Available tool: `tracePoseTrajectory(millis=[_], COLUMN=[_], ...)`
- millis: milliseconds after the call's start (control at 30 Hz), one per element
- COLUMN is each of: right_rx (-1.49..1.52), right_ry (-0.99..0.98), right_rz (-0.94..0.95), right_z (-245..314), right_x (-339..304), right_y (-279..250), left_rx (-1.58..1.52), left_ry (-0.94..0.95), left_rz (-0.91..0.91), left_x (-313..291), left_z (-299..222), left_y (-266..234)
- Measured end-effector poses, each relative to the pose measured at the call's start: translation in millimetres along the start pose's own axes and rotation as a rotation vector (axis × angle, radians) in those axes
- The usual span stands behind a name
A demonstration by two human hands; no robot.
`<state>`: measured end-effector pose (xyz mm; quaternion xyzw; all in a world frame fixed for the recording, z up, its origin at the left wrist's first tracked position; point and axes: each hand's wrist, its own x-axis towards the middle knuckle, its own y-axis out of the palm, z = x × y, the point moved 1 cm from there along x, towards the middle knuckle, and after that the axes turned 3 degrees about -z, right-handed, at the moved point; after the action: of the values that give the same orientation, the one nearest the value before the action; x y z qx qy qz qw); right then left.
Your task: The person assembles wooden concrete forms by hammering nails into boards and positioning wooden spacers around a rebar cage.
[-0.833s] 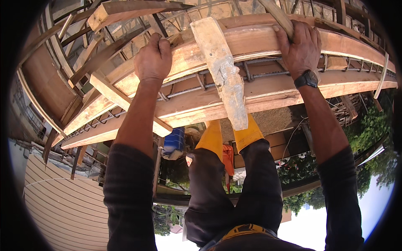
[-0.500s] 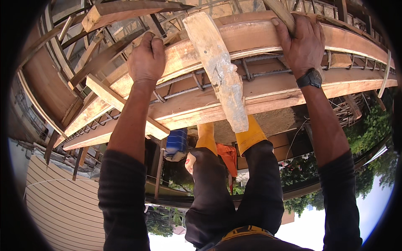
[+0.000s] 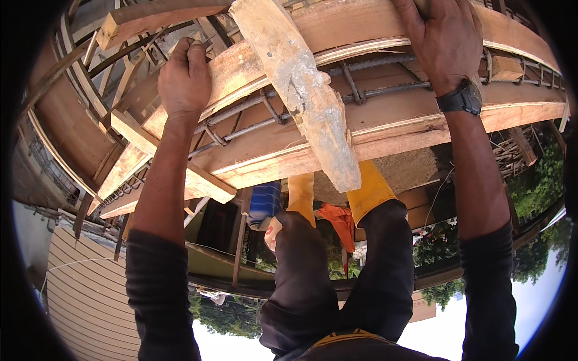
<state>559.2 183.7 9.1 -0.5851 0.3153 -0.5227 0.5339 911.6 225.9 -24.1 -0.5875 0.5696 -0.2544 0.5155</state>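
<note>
My left hand (image 3: 185,78) is closed at the far edge of a long wooden formwork board (image 3: 232,69), with its fingertips hidden behind the edge. At the right, my right hand (image 3: 444,45) grips a wooden batten lying across the form. Most of that batten is covered by the hand. Between my hands a rough, mortar-stained plank (image 3: 310,102) spans the two boards, touched by neither hand. The nearer formwork board (image 3: 277,165) runs alongside, and steel reinforcing bars (image 3: 241,129) with stirrups lie in the channel. A dark watch (image 3: 460,98) is on my right wrist.
Another cross batten (image 3: 208,180) lies by my left forearm. Timbers (image 3: 156,23) and framing crowd the far left. Below the form are my yellow boots (image 3: 370,186), a blue container (image 3: 264,198), an orange cloth (image 3: 339,225) and a ribbed roof (image 3: 90,289).
The view has shifted, so the form appears larger and higher in the picture. Both hands keep roughly their places on the wood, and the stained plank stays across the boards.
</note>
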Motion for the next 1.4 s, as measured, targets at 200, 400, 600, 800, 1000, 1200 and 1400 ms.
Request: tracePoseTrajectory(millis=[200,400,600,800,1000,1200,1400], right_rx=[0.043,-0.009,0.089,0.123,0.224,0.435,0.615], right_ry=[0.135,0.164,0.321,0.232,0.282,0.228,0.546], right_rz=[-0.029,-0.022,0.073,0.034,-0.076,0.003,0.332], right_z=[4.0,0.3,9.8,1.0,9.1,39.3,89.8], right_x=[-3.2,-4.9,-4.1,-11.7,-13.4,-59.7,-124.2], right_y=[5.1,7.6,0.1,0.5,-19.1,-104.7,-156.4], left_rx=[-0.231,-0.289,-0.277,-0.167,-0.225,-0.114,-0.125], left_ry=[0.070,0.050,0.105,0.232,0.198,0.172,0.150], left_rz=[-0.050,-0.001,-0.033,-0.140,-0.119,-0.201,-0.165], left_x=[-0.8,-1.9,-6.5,-4.3,-5.9,-13.1,-18.5], left_z=[3.5,7.8,4.0,4.5,8.3,0.1,-0.3], left_y=[4.7,3.7,4.8,5.2,5.6,3.4,-5.2])
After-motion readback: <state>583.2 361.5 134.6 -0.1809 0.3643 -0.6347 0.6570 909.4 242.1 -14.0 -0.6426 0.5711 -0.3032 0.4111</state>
